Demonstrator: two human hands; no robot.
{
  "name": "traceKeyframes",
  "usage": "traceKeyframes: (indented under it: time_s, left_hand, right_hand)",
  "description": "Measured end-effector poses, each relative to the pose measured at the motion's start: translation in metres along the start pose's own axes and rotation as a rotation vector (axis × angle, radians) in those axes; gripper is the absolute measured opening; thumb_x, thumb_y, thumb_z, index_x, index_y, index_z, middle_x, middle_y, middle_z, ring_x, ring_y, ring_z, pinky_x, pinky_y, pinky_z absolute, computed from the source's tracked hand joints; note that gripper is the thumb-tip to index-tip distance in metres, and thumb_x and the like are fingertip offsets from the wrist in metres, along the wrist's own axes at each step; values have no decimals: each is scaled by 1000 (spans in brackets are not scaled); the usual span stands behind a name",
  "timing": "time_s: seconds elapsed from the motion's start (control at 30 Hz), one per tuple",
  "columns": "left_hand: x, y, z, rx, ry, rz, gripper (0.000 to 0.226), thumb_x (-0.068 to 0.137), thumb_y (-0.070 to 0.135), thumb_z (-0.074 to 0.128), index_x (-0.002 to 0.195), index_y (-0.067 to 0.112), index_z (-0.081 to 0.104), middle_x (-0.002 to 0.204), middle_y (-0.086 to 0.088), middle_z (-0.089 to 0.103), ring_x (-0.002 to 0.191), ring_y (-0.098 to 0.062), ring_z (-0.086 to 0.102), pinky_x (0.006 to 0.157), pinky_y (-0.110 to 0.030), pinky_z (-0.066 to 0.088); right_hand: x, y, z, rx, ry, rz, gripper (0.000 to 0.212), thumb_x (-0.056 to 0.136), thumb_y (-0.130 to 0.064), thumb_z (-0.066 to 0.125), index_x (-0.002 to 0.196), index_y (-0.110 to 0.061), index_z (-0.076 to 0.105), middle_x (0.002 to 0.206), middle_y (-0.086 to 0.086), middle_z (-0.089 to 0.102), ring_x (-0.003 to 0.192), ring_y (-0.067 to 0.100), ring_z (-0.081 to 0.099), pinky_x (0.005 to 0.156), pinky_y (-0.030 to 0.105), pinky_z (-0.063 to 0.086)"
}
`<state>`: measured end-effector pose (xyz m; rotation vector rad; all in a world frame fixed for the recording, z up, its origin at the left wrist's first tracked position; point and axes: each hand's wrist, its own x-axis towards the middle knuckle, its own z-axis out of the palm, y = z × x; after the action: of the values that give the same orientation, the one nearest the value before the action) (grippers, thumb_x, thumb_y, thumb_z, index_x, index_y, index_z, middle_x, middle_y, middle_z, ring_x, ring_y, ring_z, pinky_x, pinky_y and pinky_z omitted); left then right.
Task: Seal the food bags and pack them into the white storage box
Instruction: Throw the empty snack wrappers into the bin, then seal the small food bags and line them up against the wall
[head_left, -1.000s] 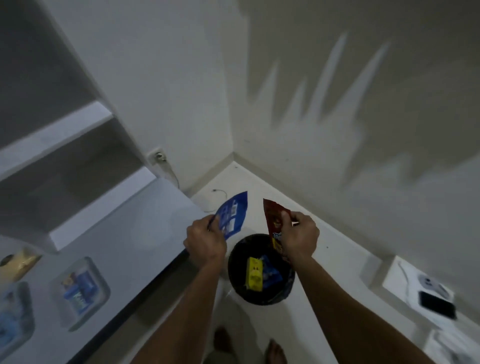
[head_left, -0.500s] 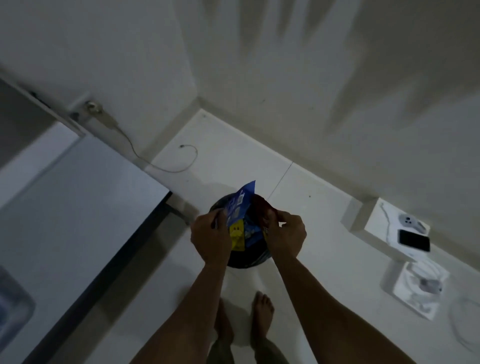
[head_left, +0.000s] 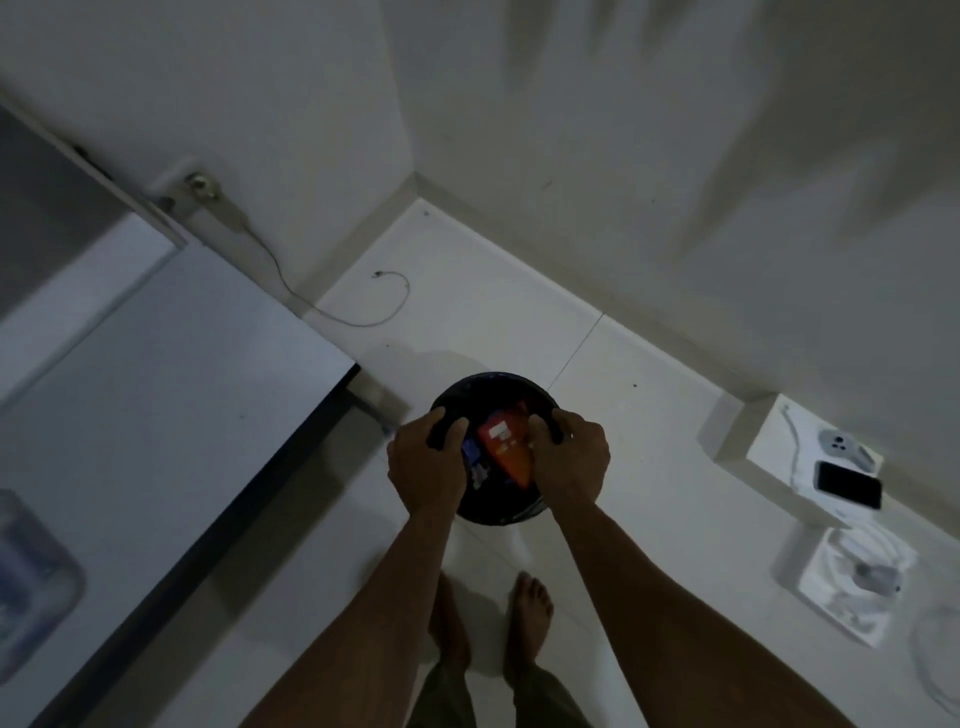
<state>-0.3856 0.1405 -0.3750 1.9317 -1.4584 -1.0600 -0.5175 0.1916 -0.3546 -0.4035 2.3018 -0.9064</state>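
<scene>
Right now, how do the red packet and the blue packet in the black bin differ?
The red packet lies on top in mid-bin, mostly exposed; the blue packet sits beside it toward the left hand, largely hidden. Red shows a pale label; blue's print is unreadable. Both lie inside the black bin, whose rim both hands grip, right hand included.

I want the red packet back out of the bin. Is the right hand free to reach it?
Probably not at once: the right hand grips the black bin's rim. Once it lets go, the red packet lies uncovered on top, beside its fingers.
</scene>
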Motion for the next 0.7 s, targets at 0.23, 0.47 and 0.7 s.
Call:
traceKeyframes:
  time_s: [0.23,0.47,0.7]
  left_hand:
    - [-35,67,-89,-16,137,73,34,86,37,70,112,15,70,106,-5,70,94,-18,64,79,-21,43]
    - [-65,91,-167,-156,200,47,35,82,31,75,112,13,71,104,-4,70,92,-15,65,87,-28,53]
    - [-86,53,-293,-255,367,-32,32,83,31,74,111,15,71,104,-1,70,88,-12,63,81,-23,52]
  right_hand:
    - [-57,-81,-43,11,-103,-209,34,91,-30,67,119,-11,68,115,8,69,110,26,63,92,26,42]
    - [-100,-127,-50,35,-285,-283,30,91,-30,68,115,-13,70,105,7,72,81,14,64,87,23,45]
    - [-194,-179,-4,2,-515,-481,15,88,-22,71,100,-14,75,89,3,71,91,22,66,86,24,46]
